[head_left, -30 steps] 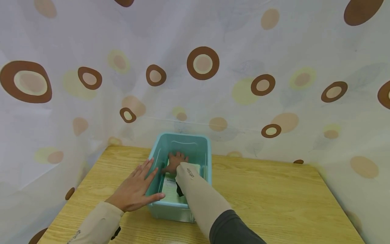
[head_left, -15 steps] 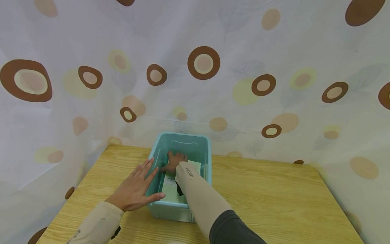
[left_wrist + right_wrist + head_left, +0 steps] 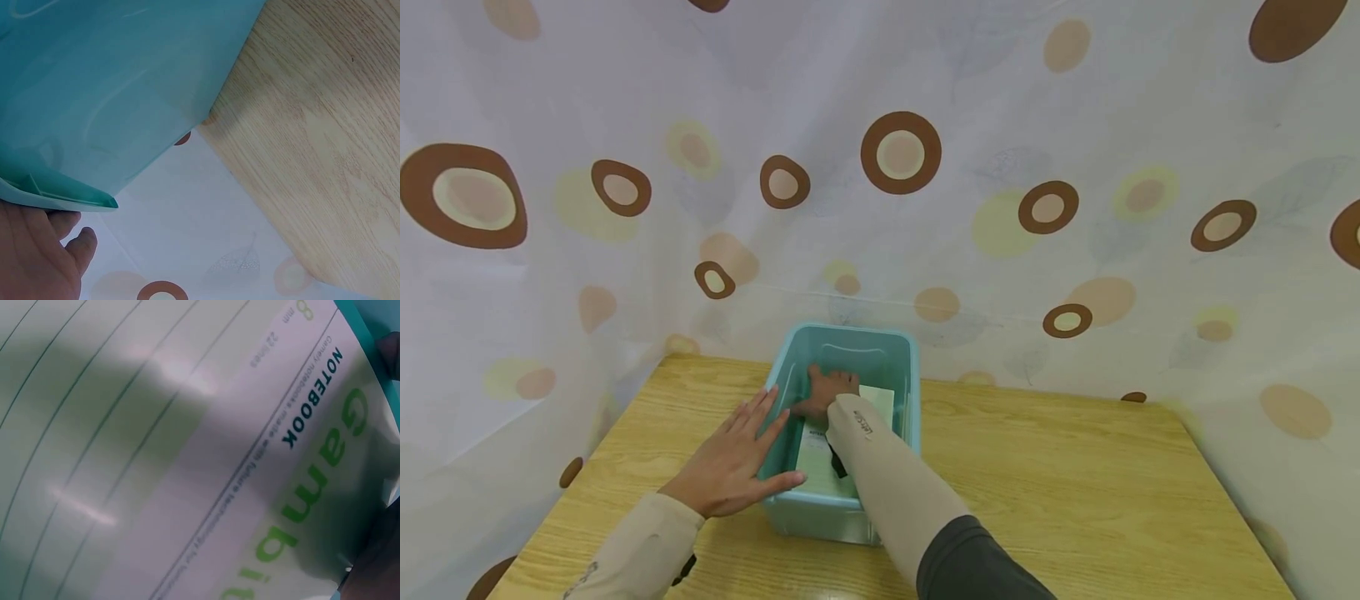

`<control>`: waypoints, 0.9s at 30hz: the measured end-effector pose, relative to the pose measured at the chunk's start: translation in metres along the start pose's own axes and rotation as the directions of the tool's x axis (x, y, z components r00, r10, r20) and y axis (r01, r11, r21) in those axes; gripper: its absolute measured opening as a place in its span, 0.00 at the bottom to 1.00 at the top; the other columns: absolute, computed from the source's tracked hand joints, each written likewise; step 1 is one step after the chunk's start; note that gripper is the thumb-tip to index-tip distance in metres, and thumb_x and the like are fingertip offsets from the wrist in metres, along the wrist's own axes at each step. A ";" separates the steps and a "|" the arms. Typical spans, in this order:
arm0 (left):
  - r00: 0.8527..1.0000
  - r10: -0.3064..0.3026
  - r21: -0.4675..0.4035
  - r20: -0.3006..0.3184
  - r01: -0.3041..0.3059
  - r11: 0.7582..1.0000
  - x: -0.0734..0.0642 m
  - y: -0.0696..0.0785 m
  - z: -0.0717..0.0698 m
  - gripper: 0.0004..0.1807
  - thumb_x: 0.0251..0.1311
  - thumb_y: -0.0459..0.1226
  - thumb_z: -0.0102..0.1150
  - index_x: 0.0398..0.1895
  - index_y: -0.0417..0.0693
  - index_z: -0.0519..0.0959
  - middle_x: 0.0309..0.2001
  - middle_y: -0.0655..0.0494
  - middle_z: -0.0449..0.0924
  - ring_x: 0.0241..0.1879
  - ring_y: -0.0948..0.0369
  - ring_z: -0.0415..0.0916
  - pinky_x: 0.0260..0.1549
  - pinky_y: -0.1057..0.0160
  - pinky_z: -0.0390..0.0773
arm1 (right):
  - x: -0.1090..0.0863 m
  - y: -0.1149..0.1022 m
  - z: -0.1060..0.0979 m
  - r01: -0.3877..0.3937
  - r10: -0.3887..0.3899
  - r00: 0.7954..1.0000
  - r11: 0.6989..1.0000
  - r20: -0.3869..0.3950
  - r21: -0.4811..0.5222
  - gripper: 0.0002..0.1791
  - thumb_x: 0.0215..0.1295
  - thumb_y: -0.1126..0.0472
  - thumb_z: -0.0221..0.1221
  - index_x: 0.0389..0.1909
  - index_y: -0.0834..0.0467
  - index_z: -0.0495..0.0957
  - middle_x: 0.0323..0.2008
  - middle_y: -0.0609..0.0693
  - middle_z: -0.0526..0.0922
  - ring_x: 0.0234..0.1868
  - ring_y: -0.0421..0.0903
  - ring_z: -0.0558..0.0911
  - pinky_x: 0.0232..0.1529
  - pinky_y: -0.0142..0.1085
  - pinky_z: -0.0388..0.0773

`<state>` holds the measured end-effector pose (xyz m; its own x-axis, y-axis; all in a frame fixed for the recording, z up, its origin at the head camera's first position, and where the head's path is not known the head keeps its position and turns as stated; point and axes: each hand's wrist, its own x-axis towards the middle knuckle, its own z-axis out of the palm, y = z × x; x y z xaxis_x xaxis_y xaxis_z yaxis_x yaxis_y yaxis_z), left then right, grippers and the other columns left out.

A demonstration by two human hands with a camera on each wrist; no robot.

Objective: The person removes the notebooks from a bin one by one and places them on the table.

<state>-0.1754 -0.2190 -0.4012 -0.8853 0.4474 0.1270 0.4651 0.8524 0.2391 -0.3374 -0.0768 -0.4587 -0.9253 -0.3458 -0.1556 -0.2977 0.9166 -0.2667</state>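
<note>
A pale green notebook (image 3: 814, 467), printed "NOTEBOOK" and "Gambit", lies inside a teal plastic bin (image 3: 916, 400). My right hand (image 3: 827, 393) reaches into the bin and grips the notebook's far part, fingers at its far end and thumb toward the left wall. In the right wrist view the notebook (image 3: 187, 456) fills most of the picture and bends near the fingers (image 3: 372, 559) at the right edge; the grip is partly hidden. My left hand (image 3: 737, 458) rests on the bin's near left rim, fingers spread and straight. The left wrist view shows this hand (image 3: 37, 250) below the rim.
The bin stands on a light wood table (image 3: 1060, 483), close to its far edge. A white curtain (image 3: 970, 125) with brown and beige spots hangs behind and at both sides. The right forearm (image 3: 895, 475) crosses the bin's near right rim.
My right hand has moved slightly up and away inside the bin. The notebook's far right corner has risen with it, while its near end has hardly shifted. The left hand stays in place.
</note>
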 end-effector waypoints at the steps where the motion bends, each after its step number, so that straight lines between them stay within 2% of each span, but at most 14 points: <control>1: 1.000 -0.001 0.000 0.002 0.001 1.000 0.000 0.000 0.000 0.47 0.62 0.64 0.47 0.70 0.35 0.61 0.75 0.38 0.44 0.75 0.45 0.39 0.70 0.44 0.46 | -0.001 -0.001 -0.001 -0.001 0.001 1.000 1.000 -0.007 -0.002 0.44 0.56 0.31 0.59 0.70 0.47 0.62 0.60 0.57 0.75 0.60 0.55 0.72 0.61 0.51 0.62; 9: 1.000 0.001 0.010 0.014 -0.001 1.000 0.001 0.002 -0.001 0.47 0.63 0.64 0.46 0.70 0.34 0.60 0.75 0.38 0.44 0.75 0.45 0.40 0.70 0.44 0.45 | -0.006 -0.008 -0.010 0.012 -0.016 0.998 0.998 -0.065 -0.066 0.34 0.58 0.35 0.59 0.60 0.49 0.69 0.50 0.55 0.79 0.52 0.54 0.76 0.55 0.50 0.66; 16: 1.000 0.002 0.009 0.018 -0.002 1.000 0.001 0.003 -0.002 0.47 0.63 0.64 0.47 0.70 0.33 0.61 0.75 0.37 0.43 0.74 0.44 0.40 0.70 0.44 0.45 | -0.005 -0.009 -0.013 0.007 -0.020 0.993 0.994 -0.116 -0.110 0.34 0.58 0.34 0.57 0.62 0.48 0.68 0.52 0.55 0.78 0.55 0.54 0.75 0.56 0.50 0.65; 22: 1.000 -0.008 -0.005 0.027 0.008 1.000 0.001 0.003 -0.002 0.47 0.63 0.63 0.47 0.71 0.34 0.59 0.75 0.38 0.42 0.75 0.45 0.39 0.70 0.45 0.44 | -0.007 -0.011 -0.020 0.023 -0.048 0.984 0.989 -0.174 -0.143 0.31 0.59 0.39 0.57 0.61 0.48 0.69 0.52 0.56 0.78 0.55 0.55 0.75 0.55 0.50 0.66; 27: 0.999 -0.010 -0.017 0.032 0.010 1.000 0.001 0.002 -0.003 0.47 0.63 0.64 0.47 0.71 0.34 0.59 0.75 0.39 0.42 0.75 0.45 0.38 0.70 0.45 0.44 | -0.009 -0.015 -0.028 0.026 -0.063 0.973 0.986 -0.224 -0.166 0.28 0.59 0.39 0.56 0.57 0.48 0.70 0.52 0.55 0.79 0.55 0.54 0.75 0.57 0.50 0.65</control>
<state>-0.1754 -0.2176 -0.3981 -0.8893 0.4476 0.0937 0.4560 0.8522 0.2566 -0.3309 -0.0814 -0.4265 -0.9336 -0.3497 0.0783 -0.3567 0.9279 -0.1089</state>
